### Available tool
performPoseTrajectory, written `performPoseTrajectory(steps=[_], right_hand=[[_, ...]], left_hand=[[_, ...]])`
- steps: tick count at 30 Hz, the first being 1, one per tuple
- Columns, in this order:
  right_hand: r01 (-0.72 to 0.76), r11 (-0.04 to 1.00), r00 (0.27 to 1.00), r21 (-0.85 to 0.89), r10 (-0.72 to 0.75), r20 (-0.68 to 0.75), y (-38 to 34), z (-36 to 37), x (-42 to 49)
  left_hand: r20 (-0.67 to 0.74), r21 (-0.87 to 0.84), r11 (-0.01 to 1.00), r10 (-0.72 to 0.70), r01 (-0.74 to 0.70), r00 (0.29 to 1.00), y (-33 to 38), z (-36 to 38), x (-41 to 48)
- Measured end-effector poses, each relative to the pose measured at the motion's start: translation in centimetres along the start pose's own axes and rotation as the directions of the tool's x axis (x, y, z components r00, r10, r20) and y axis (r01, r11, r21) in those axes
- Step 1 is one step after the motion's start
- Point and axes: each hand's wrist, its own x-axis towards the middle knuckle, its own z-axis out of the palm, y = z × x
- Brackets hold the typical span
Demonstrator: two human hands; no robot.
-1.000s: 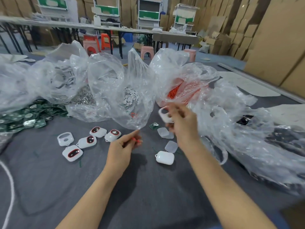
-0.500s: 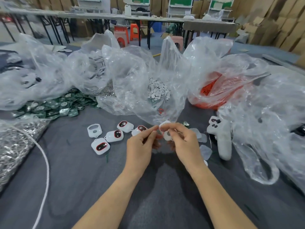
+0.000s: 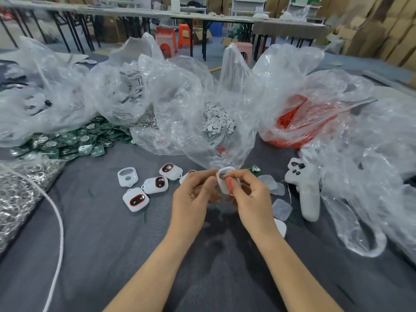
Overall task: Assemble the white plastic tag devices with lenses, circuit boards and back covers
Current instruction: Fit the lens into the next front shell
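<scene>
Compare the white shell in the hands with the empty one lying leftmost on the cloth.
The held shell stands on edge, pinched between the left hand and right hand above the cloth; the leftmost shell lies flat, untouched. The held shell has a red part against it; the leftmost shell has none. Both are white with an open window.

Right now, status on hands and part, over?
Left hand and right hand both pinch white shell. Red lens against its window. Clear bag close behind, not blocking.

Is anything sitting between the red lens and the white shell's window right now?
Nothing visible does. The red lens lies right against the white shell, which the left hand and right hand both pinch between their fingertips.
</scene>
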Motion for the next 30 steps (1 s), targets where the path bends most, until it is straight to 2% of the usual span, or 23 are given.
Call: performPoseTrajectory(steps=[2,4,6,8,11,13,15,17,21,24,27,30], right_hand=[[0.017,0.999,0.998,-0.027,-0.015,0.059,0.0,0.0,0.0],[0.021,0.998,0.989,-0.054,-0.012,0.147,0.0,0.1,-0.2],[0.003,0.999,0.986,-0.042,0.004,0.166,0.2,0.2,-0.2],[0.012,1.0,0.993,0.001,-0.012,0.116,0.2,0.5,-0.4],[0.077,0.997,0.997,0.007,-0.077,-0.016,-0.1,0.5,-0.3],[0.043,0.998,0.993,0.047,-0.038,-0.114,-0.1,0.0,0.0],[-0.014,0.99,0.986,0.144,0.037,-0.16,0.0,-0.5,0.3],[-0.035,0.984,0.99,0.176,0.058,-0.128,0.2,-0.6,0.3],[-0.018,0.991,0.998,0.13,0.026,-0.059,0.3,0.1,0.0],[-0.008,1.0,1.0,0.029,0.009,-0.004,0.2,0.2,0.0],[0.041,0.995,0.997,-0.096,-0.034,0.069,0.1,0.1,0.0],[0.046,0.987,0.998,-0.157,-0.038,0.052,0.1,0.0,-0.1]], left_hand=[[0.003,0.013,0.997,-0.082,0.082,0.997,-0.1,-0.2,0.3],[0.072,0.042,0.989,-0.142,0.139,0.987,-0.1,-0.3,0.4],[0.114,0.034,0.986,-0.164,0.161,0.98,0.0,-0.3,0.4],[0.079,-0.046,0.983,-0.174,0.178,0.982,0.0,-0.3,0.4],[-0.044,-0.151,0.967,-0.213,0.204,0.976,0.1,-0.4,0.7],[-0.083,-0.208,0.951,-0.25,0.229,0.965,0.1,-0.7,0.8],[-0.051,-0.237,0.937,-0.276,0.257,0.96,0.1,-0.8,0.6],[0.001,-0.261,0.924,-0.288,0.278,0.958,0.3,-0.7,0.4],[0.066,-0.148,0.941,-0.296,0.303,0.953,0.4,-0.5,0.2],[0.083,-0.06,0.958,-0.276,0.281,0.958,0.3,-0.4,0.1],[0.116,-0.033,0.964,-0.26,0.265,0.959,0.4,-0.6,0.2],[0.157,-0.043,0.96,-0.268,0.277,0.951,0.5,-0.8,0.2]])
